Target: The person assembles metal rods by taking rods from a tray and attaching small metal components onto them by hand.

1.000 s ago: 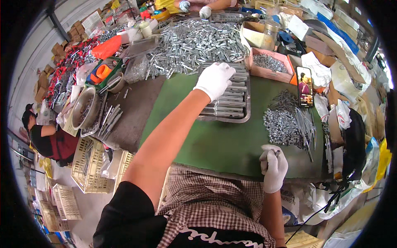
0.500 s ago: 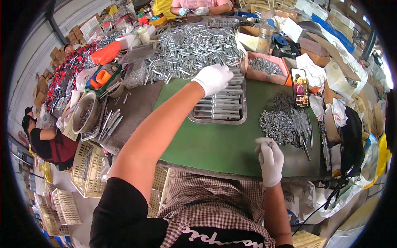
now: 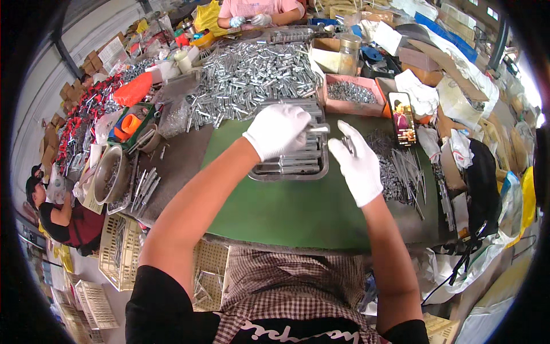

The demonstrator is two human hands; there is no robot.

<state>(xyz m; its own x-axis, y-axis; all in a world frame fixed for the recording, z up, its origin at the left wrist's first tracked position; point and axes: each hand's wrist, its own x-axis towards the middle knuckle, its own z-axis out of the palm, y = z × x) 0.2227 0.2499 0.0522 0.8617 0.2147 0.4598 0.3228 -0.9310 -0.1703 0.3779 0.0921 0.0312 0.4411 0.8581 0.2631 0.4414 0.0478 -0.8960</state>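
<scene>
Both my hands wear white gloves. My left hand (image 3: 279, 129) hovers over a shallow metal tray (image 3: 289, 172) on the green mat and grips a short silver metal tube (image 3: 317, 129) pointing right. My right hand (image 3: 359, 163) is raised just right of the tray, fingers pinched on a thin dark screw (image 3: 347, 143) close to the tube's end. Rows of finished tubes lie in the tray under my left hand. A heap of dark screws (image 3: 395, 166) sits right of my right hand.
A large pile of silver tubes (image 3: 252, 74) lies beyond the tray. A pink bin of small parts (image 3: 352, 94) and a phone (image 3: 403, 117) stand at the back right. Another person's gloved hands (image 3: 251, 20) work at the far end. A metal bowl (image 3: 109, 180) sits left.
My right hand rose from the near edge of the mat up to the tray with a screw. My left hand lifted a tube off the tray toward it.
</scene>
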